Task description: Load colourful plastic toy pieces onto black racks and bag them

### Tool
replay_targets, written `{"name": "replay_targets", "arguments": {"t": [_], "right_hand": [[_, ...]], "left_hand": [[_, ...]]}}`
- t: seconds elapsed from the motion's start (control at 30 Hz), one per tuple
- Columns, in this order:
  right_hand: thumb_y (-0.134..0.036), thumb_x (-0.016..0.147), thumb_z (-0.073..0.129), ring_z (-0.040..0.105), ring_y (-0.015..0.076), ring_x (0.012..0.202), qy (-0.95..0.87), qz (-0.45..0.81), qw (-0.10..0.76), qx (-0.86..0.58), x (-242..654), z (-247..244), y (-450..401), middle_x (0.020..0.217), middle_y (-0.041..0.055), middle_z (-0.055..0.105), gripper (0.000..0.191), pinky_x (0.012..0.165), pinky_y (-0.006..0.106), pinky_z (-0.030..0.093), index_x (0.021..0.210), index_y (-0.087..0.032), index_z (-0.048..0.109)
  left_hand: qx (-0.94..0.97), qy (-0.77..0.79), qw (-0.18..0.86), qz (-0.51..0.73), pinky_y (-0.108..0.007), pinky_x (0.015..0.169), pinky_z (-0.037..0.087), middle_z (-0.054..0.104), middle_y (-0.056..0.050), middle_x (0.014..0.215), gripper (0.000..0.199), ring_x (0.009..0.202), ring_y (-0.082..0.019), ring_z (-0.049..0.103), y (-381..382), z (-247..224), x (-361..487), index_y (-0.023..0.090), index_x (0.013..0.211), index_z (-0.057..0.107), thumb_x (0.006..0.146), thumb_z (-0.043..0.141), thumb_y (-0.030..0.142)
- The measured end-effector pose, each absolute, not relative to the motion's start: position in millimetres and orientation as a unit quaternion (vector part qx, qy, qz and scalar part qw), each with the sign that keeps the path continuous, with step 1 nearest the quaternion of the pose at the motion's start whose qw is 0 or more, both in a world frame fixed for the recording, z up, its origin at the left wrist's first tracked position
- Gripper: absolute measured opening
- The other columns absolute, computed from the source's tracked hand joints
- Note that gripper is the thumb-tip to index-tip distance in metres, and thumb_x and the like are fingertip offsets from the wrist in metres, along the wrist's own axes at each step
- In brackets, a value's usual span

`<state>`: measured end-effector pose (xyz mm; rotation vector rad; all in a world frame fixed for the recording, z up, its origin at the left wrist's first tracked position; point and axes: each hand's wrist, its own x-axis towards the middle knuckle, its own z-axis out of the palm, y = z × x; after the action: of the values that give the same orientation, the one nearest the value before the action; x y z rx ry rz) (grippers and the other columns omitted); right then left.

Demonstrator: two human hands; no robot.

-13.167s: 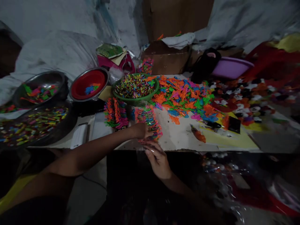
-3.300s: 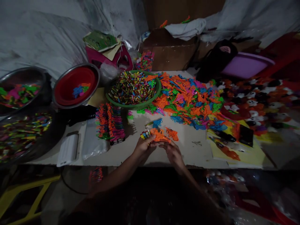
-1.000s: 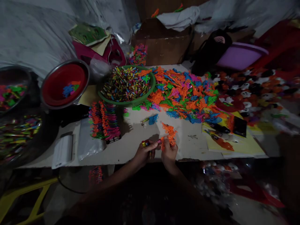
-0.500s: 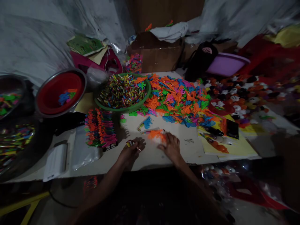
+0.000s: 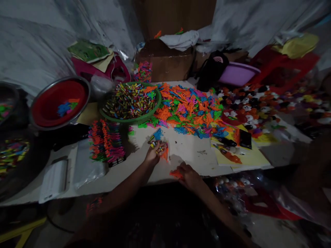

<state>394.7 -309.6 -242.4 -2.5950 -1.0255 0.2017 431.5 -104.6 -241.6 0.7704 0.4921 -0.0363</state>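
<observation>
My left hand (image 5: 153, 154) is over the middle of the table, closed around several small multicoloured cylinders (image 5: 160, 148). Beside its fingers lies an orange plastic piece (image 5: 164, 155) on the white tabletop. A blue plastic piece (image 5: 158, 133) rests just beyond, with another small cylinder (image 5: 151, 138) near it. Closer to the table's front edge, my right hand (image 5: 190, 176) pinches an orange plastic toy piece (image 5: 177, 173) between thumb and fingers. The exact shape of that piece is too dim to make out.
A green basin (image 5: 129, 120) full of small cylinders stands behind, beside a heap of bright plastic pieces (image 5: 188, 106). Rows of assembled pieces (image 5: 106, 141) are at left. Yellow paper (image 5: 248, 159) with tools lies right, near many small figures (image 5: 258, 100).
My left hand has moved forward and right, to the loose pieces. My right hand has drawn back toward the table edge with the orange piece. The view has shifted slightly right.
</observation>
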Motion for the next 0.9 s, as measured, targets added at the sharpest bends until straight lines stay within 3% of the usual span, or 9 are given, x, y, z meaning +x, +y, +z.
{"name": "replay_targets", "arguments": {"t": [0.1,0.23,0.3,0.37,0.47,0.63,0.9], "right_hand": [[-0.015,0.071,0.045,0.058,0.0193,0.084,-0.299,0.069,0.263,-0.915,409.5,-237.6,-324.5,0.094,0.0074,0.064,0.033,0.076,0.031,0.046,0.098,-0.020,0.063],[-0.034,0.074,0.043,0.050,0.0134,0.050,-0.050,0.042,0.533,-0.844,430.3,-234.2,-319.0,0.055,0.0005,0.056,0.025,0.049,0.024,0.040,0.069,-0.016,0.061],[-0.040,0.073,0.044,0.047,0.0112,0.049,0.026,0.023,0.662,-0.749,433.1,-230.6,-298.6,0.055,-0.0018,0.054,0.028,0.048,0.022,0.039,0.067,-0.016,0.058],[-0.040,0.072,0.048,0.048,0.0100,0.053,0.034,0.016,0.730,-0.683,430.3,-224.6,-273.7,0.060,-0.0026,0.055,0.025,0.052,0.021,0.040,0.070,-0.017,0.057],[-0.039,0.073,0.051,0.047,0.0088,0.053,0.008,0.028,0.754,-0.656,422.4,-213.3,-246.2,0.061,-0.0038,0.053,0.023,0.050,0.020,0.039,0.074,-0.017,0.056],[-0.043,0.079,0.047,0.040,0.0076,0.041,-0.025,0.058,0.742,-0.667,417.1,-202.5,-241.5,0.051,-0.0065,0.046,0.026,0.039,0.019,0.033,0.071,-0.018,0.050],[-0.039,0.081,0.041,0.038,0.0082,0.043,-0.026,-0.076,0.558,-0.826,410.2,-206.6,-239.7,0.048,-0.0066,0.041,0.025,0.044,0.020,0.030,0.066,-0.019,0.044]], "left_hand": [[0.390,0.190,0.901,-0.025,-0.026,0.064,0.049,0.063,-0.002,0.080,0.036,0.070,-0.013,0.063,-105.0,-221.9,433.0,0.018,0.094,0.051,0.065,0.071,0.027],[0.474,0.146,0.864,-0.083,-0.018,0.045,0.041,0.064,-0.004,0.080,0.042,0.057,-0.012,0.061,-119.6,-205.1,408.1,0.016,0.093,0.054,0.060,0.074,0.031],[0.504,0.144,0.846,-0.096,-0.018,0.041,0.039,0.065,-0.005,0.079,0.042,0.054,-0.012,0.059,-127.2,-202.3,397.0,0.013,0.088,0.055,0.057,0.075,0.035],[0.524,0.142,0.835,-0.087,-0.019,0.040,0.038,0.064,-0.004,0.073,0.043,0.051,-0.011,0.058,-130.5,-200.6,390.9,0.012,0.085,0.057,0.056,0.074,0.038],[0.544,0.150,0.823,-0.069,-0.018,0.039,0.037,0.062,-0.002,0.065,0.041,0.049,-0.010,0.056,-126.4,-197.3,388.0,0.012,0.081,0.058,0.056,0.074,0.040],[0.548,0.158,0.816,-0.088,-0.018,0.036,0.035,0.063,-0.003,0.073,0.044,0.046,-0.008,0.054,-119.4,-193.4,385.9,0.012,0.083,0.057,0.056,0.072,0.043],[0.651,0.154,0.743,-0.016,-0.019,0.048,0.042,0.062,0.000,0.068,0.042,0.051,-0.008,0.054,-130.1,-217.6,378.4,0.013,0.093,0.059,0.062,0.066,0.040]]}}
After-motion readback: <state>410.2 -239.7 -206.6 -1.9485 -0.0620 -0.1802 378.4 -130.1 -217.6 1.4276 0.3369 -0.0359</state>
